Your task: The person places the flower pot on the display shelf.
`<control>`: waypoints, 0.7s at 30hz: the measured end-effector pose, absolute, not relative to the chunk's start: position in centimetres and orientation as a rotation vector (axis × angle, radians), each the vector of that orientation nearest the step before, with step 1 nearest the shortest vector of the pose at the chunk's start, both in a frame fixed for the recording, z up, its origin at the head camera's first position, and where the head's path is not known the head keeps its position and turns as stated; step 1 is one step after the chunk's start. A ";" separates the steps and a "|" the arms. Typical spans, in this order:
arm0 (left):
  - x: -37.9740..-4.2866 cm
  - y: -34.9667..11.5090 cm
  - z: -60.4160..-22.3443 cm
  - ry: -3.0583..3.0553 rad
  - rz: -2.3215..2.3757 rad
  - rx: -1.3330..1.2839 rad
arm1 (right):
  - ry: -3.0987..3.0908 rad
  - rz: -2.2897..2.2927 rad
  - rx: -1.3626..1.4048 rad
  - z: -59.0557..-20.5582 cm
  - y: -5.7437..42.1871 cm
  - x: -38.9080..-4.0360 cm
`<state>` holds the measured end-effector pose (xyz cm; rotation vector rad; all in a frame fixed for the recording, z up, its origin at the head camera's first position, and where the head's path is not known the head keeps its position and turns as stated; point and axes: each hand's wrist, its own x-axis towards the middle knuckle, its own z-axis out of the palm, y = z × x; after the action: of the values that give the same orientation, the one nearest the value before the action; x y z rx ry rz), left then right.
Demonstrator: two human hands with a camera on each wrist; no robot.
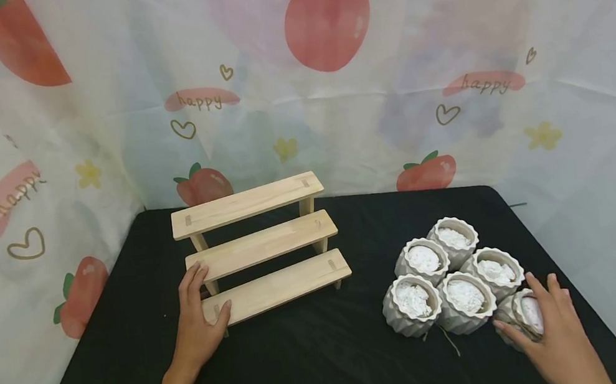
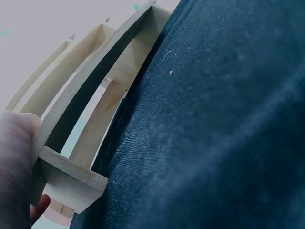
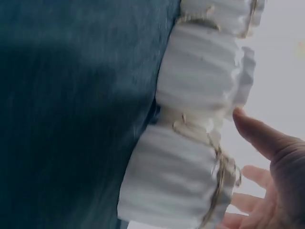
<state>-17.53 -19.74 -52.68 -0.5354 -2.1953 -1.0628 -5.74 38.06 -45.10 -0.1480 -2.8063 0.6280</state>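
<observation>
A three-tier wooden display stand (image 1: 268, 242) stands on the left part of the black-covered table. My left hand (image 1: 195, 329) holds its left end, thumb on the lowest tier and fingers up by the middle one. In the left wrist view the thumb lies at the board's edge and a fingertip (image 2: 42, 206) shows beyond the end support. On the right, my right hand (image 1: 565, 331) reaches over the nearest ribbed white pot (image 1: 509, 311), with thumb and fingers spread around it. Twine circles this pot's neck (image 3: 220, 176) in the right wrist view.
Several matching pots with white filling, among them a front-left pot (image 1: 405, 316) and a rear pot (image 1: 467, 235), cluster beside the nearest one. Black cloth (image 1: 325, 353) covers the table. A fruit-printed curtain (image 1: 357, 124) hangs behind and along both sides.
</observation>
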 end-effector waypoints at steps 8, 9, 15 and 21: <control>-17.2 -19.8 -52.5 -2.209 -1.079 -0.520 | -2.823 0.619 -0.534 -45.8 40.3 -4.8; -17.2 -19.8 -52.5 -2.214 -1.080 -0.516 | -2.816 0.655 -0.620 -46.0 40.4 -4.8; -17.0 -19.9 -52.4 -2.234 -1.077 -0.491 | -2.743 0.943 -0.878 -46.4 40.8 -5.1; -17.1 -19.8 -52.5 -2.235 -1.078 -0.489 | -2.753 1.036 -0.866 -46.4 41.1 -5.2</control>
<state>-17.09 -19.82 -52.49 -0.4894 -2.2352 -1.0775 -5.20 41.14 -46.40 -0.8663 -2.7533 1.0362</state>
